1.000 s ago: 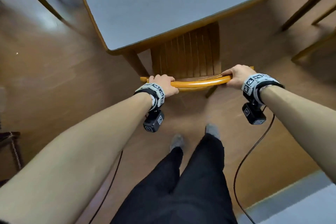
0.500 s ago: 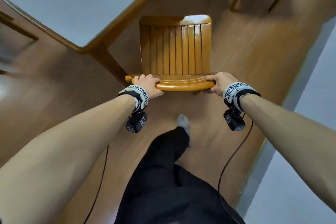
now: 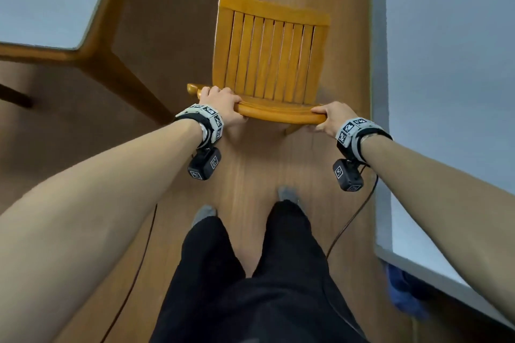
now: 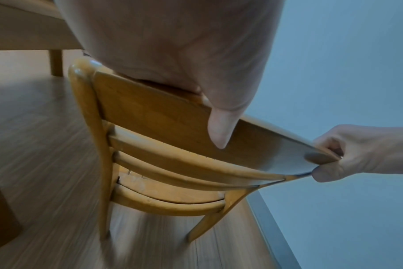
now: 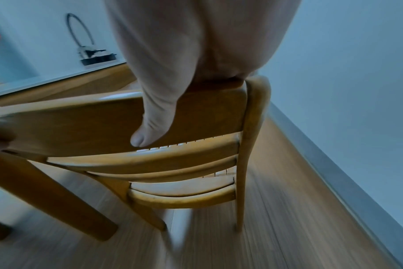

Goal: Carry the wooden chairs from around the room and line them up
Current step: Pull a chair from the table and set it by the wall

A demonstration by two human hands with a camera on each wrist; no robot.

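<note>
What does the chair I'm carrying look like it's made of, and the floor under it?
The chair looks like solid wood with a glossy honey varnish: separate seat slats, visible grain, highlights on the curved back rail. The floor looks like wood-pattern planks, laminate or vinyl perhaps; the seams show, but motion blur hides detail.

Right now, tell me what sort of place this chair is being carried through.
Probably a dining or meeting room. A wooden chair with a slatted seat is held beside a wood-edged table with a pale top, over wood-look flooring, along a plain wall with a grey skirting.
</note>
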